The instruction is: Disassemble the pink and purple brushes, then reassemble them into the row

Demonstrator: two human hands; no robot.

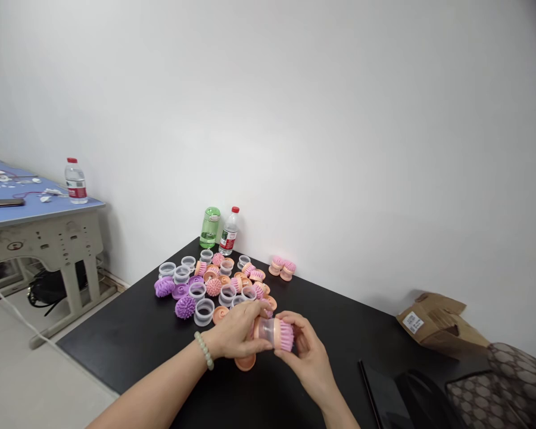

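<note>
Between my two hands is a brush (268, 331) lying on its side, with an orange base, a clear ring and pink bristles. My left hand (237, 332) is closed around its orange and clear end. The fingers of my right hand (307, 351) hold the pink bristle end. Just below my left hand, an orange disc (245, 362) rests on the black table (156, 357). Behind my hands spread several clear rings (204, 311), orange caps (220, 314), pink bristle heads (213, 287) and purple bristle heads (185, 307).
Two pink-topped brushes (287, 271) stand near the wall. A green bottle (209, 229) and a water bottle (229, 232) are at the back corner. On the right lie a brown paper bag (442, 328), a dark flat object (386, 396) and a patterned cloth (495, 387). A blue table (49, 210) is left.
</note>
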